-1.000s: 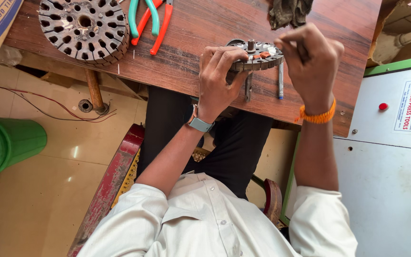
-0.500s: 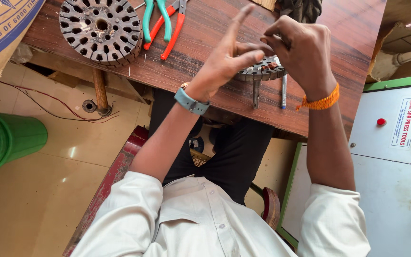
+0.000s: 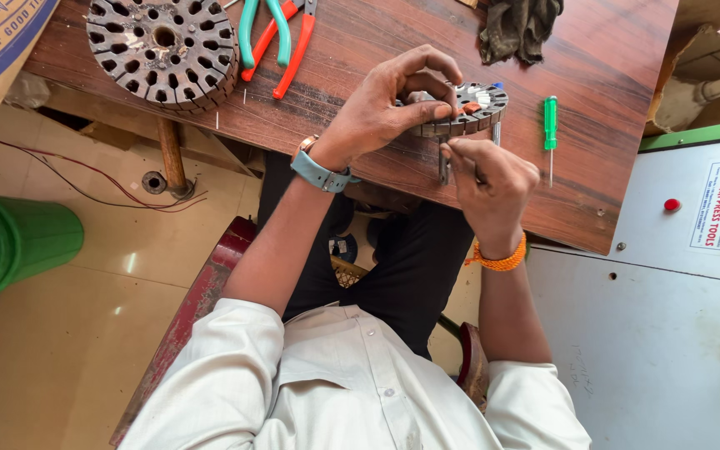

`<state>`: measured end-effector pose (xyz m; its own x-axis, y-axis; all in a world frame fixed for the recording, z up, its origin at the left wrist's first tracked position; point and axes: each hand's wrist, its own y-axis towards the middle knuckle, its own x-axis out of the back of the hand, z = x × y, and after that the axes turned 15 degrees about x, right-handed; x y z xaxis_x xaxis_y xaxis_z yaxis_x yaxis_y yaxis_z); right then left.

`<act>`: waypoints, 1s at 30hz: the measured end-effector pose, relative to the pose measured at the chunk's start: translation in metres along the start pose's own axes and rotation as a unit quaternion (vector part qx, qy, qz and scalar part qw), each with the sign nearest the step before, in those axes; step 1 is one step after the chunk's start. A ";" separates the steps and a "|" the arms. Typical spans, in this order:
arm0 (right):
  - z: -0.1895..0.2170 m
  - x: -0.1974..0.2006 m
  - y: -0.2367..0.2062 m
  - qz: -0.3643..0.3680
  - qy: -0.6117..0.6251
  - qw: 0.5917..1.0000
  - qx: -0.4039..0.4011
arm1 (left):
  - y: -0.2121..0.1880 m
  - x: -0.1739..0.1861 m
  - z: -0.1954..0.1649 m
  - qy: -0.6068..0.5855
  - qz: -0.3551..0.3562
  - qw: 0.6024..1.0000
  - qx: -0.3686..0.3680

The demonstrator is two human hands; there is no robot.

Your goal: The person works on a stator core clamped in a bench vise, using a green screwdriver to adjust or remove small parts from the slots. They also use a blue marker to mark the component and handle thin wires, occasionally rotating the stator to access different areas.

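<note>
Wooden workbench (image 3: 377, 50) fills the top of the frame, tiled floor below. My left hand (image 3: 389, 104) is clamped on the small slotted stator core (image 3: 470, 110) right of centre. My right hand (image 3: 493, 179) just under it is pinched shut on a thin metal tool (image 3: 444, 165) at the core's edge. Green screwdriver (image 3: 550, 125) just right, pliers (image 3: 281, 33) and a bigger stator (image 3: 162, 48) upper left.
</note>
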<state>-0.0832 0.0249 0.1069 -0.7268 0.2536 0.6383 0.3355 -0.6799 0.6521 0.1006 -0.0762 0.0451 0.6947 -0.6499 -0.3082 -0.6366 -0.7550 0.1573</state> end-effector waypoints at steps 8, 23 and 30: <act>-0.026 -0.020 -0.042 -0.006 -0.032 0.998 -0.062 | -0.018 -0.035 -0.013 0.289 -0.181 0.939 -0.051; -0.038 0.045 -0.013 -0.012 -0.027 0.999 -0.012 | -0.021 -0.070 0.010 0.368 -0.353 0.856 -0.084; -0.048 0.037 0.033 0.046 -0.068 0.994 0.069 | -0.029 -0.058 -0.003 0.360 -0.289 0.884 -0.072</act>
<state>-0.1276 -0.0208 0.1320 -0.6044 0.2912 0.7415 0.4826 -0.6067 0.6317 0.0800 -0.0164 0.0612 0.9559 0.0011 0.2938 -0.0918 -0.9488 0.3022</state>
